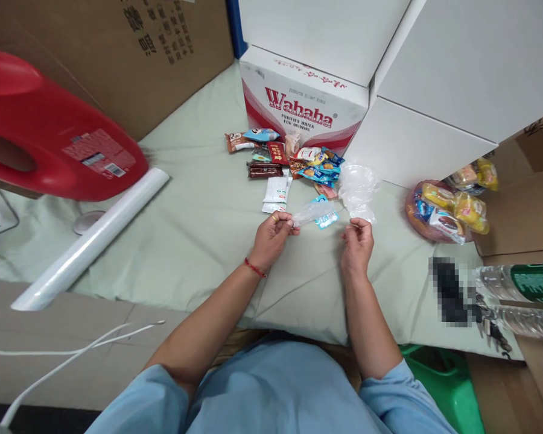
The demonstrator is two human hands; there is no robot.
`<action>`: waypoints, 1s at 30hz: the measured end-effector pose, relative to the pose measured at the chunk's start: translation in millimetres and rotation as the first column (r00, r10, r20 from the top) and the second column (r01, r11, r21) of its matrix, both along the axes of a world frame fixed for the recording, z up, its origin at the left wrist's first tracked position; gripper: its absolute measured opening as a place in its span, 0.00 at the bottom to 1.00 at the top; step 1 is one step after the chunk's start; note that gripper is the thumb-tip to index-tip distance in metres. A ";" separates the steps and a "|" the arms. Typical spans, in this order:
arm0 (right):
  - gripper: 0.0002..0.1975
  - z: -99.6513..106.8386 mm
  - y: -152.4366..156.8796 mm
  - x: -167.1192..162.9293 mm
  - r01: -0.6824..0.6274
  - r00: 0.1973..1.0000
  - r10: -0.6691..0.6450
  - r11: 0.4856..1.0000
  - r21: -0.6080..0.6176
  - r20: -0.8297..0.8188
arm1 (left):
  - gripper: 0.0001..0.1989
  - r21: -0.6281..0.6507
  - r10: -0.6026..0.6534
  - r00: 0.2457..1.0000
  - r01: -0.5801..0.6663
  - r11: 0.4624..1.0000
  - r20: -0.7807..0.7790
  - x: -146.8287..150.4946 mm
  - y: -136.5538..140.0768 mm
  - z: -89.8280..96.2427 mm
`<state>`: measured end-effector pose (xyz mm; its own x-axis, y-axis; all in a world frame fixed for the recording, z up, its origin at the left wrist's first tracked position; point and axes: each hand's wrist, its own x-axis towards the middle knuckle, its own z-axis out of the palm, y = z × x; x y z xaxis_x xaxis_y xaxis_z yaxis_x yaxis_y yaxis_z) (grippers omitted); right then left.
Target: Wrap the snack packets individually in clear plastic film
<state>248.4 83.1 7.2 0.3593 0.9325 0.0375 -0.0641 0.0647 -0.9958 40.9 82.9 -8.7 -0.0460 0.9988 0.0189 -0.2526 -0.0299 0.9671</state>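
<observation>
My left hand [274,238] is closed in a pinch on one end of a small clear plastic bag [314,212], which stretches to the right over a blue-and-white packet [327,219]. My right hand [358,244] is closed too, its fingertips at the lower edge of a crumpled clear plastic sheet [358,185]; whether it grips the sheet does not show. Beyond both hands lies a pile of wrapped snacks, with a white packet [277,191], dark brown packets [265,170], a red packet [278,153] and blue packets [319,175].
A Wahaba-style water carton printed "Wahaha" [303,102] stands behind the snacks. Left are a red jug [58,138] and a white roll [95,238]. Right are a snack bowl [409,211], keys [493,328] and plastic bottles [498,280]. A green stool [452,386] sits below.
</observation>
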 end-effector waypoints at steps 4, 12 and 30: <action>0.27 3.0 -9.2 -13.7 -0.211 0.976 0.199 0.965 -0.154 -0.092 | 0.10 0.309 0.089 0.927 0.030 0.951 -0.364 2.5 -4.8 -0.1; 0.20 -4.2 -8.5 -22.1 -0.297 0.954 0.290 0.948 -0.115 -0.077 | 0.12 0.228 -0.099 0.773 0.303 0.926 -0.626 8.9 -12.4 1.7; 0.15 6.6 -5.6 -11.8 -0.297 0.930 0.277 0.954 -0.050 -0.242 | 0.17 -0.231 0.184 0.946 -0.122 0.965 0.268 -9.1 10.6 4.4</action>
